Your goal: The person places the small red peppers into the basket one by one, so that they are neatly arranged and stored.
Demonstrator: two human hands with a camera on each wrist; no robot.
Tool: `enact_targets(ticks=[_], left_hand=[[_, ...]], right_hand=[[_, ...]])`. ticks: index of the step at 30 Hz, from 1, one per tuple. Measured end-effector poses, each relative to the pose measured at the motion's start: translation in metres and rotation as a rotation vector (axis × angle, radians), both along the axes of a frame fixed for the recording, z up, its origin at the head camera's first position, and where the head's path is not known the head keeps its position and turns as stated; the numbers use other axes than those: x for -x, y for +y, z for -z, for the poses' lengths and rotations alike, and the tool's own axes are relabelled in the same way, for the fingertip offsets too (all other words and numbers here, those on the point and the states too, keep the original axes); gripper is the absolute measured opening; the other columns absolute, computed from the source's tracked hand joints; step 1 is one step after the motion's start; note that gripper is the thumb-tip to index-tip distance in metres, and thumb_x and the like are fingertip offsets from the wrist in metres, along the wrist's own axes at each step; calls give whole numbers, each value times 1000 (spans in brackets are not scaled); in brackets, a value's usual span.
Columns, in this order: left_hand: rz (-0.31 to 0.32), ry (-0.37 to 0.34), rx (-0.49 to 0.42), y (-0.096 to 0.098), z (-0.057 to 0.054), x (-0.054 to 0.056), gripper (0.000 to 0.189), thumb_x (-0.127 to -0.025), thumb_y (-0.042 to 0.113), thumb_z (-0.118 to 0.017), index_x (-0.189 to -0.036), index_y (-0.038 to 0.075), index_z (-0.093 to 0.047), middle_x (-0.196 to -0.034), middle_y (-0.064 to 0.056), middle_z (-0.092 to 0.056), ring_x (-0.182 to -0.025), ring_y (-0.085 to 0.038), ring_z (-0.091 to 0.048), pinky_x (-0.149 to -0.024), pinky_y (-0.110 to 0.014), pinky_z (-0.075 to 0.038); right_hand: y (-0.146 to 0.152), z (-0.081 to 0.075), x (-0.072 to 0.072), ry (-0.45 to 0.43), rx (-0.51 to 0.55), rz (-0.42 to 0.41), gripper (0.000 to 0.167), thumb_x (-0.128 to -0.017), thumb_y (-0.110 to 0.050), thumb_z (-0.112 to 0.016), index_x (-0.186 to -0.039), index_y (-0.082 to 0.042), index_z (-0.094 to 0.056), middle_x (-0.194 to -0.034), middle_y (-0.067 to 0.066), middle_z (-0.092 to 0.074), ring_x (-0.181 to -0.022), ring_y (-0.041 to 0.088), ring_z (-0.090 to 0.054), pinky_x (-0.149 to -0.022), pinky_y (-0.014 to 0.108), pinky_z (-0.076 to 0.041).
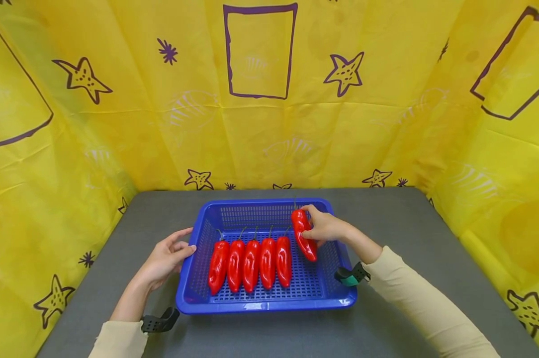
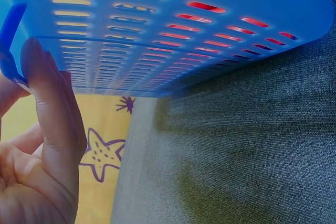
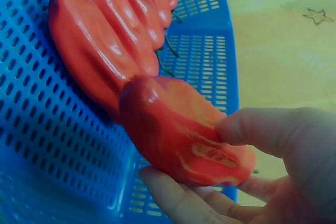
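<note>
My right hand (image 1: 325, 226) grips a glossy red pepper (image 1: 302, 233) between thumb and fingers, over the right part of a blue plastic basket (image 1: 265, 306). In the right wrist view the held pepper (image 3: 178, 132) overlaps the rightmost of the others, its stem end toward the palm. Several more red peppers (image 1: 251, 266) lie side by side in a row on the basket floor, green stems pointing away from me. My left hand (image 1: 166, 258) holds the basket's left rim; in the left wrist view its fingers (image 2: 52, 108) reach up to the rim from outside the slotted wall.
The basket stands on a grey cloth-covered table (image 1: 381, 219). Yellow fabric (image 1: 260, 134) printed with starfish and frames hangs behind and along both sides. Each wrist wears a black band (image 1: 159, 322), close to the basket's sides.
</note>
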State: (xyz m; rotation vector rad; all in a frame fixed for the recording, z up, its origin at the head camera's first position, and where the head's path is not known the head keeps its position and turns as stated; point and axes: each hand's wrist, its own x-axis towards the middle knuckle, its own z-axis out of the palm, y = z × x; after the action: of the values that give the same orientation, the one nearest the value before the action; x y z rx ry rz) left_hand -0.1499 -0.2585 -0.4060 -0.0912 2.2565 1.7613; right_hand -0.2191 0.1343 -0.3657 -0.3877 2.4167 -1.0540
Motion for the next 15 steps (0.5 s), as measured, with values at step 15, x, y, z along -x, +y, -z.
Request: enact_targets(ticks=[15], left_hand=[[1,7,13,0,2,0,67,-88,25,-62,-142,10,-26,-98,-17,-61,-80,-27,-66,-68,-44,-56]], right_hand=[[-11,13,-2,-95,-91,-3,64,-81,-9,-68,-132,-4,-29,-107,18,-52,-74,21,-63,-60,42,-56]])
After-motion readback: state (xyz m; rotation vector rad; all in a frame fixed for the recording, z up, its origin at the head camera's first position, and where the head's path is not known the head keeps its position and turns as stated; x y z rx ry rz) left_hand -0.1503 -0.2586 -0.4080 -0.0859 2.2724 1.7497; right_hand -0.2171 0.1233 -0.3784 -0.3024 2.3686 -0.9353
